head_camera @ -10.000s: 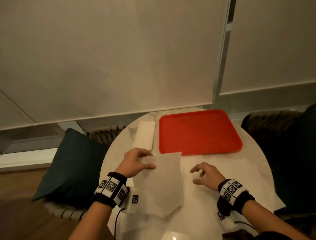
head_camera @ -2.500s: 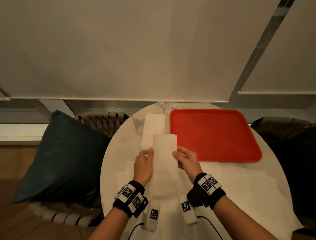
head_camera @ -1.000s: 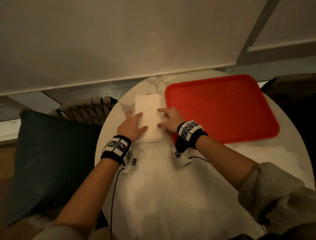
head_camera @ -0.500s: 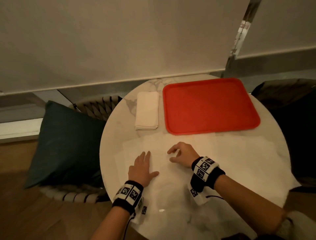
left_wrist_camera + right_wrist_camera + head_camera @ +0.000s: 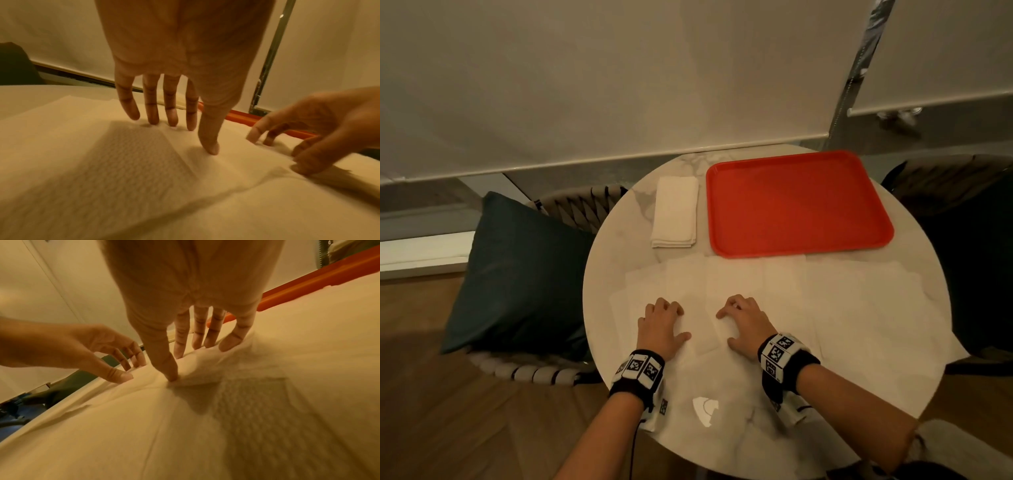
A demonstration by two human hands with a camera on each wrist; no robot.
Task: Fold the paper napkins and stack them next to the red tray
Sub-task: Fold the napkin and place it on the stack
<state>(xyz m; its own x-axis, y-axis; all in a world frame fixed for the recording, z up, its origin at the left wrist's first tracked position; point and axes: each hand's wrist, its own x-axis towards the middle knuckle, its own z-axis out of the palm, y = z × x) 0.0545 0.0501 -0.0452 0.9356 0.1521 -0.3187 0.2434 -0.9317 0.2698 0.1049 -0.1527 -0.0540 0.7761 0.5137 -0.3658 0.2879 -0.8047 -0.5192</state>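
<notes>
1. Already, from the head view, a stack of folded napkins (image 5: 675, 211) lies just beside the red tray (image 5: 798, 202), on its left. Several unfolded napkins (image 5: 859, 298) are spread overlapping across the round table (image 5: 616, 240) in front of the tray, so I judge most of the folding is left. Both hands rest on the sheet nearest the person.

2. Seen from the left wrist, the left hand (image 5: 180, 68) is released: straight fingers and thumb press their tips onto the top napkin (image 5: 123, 154), gripping nothing.

3. Seen from the right wrist, the right hand (image 5: 195, 305) bunches a raised fold of the same napkin (image 5: 201, 368) between thumb and fingers, apparently starting the next fold.
</notes>
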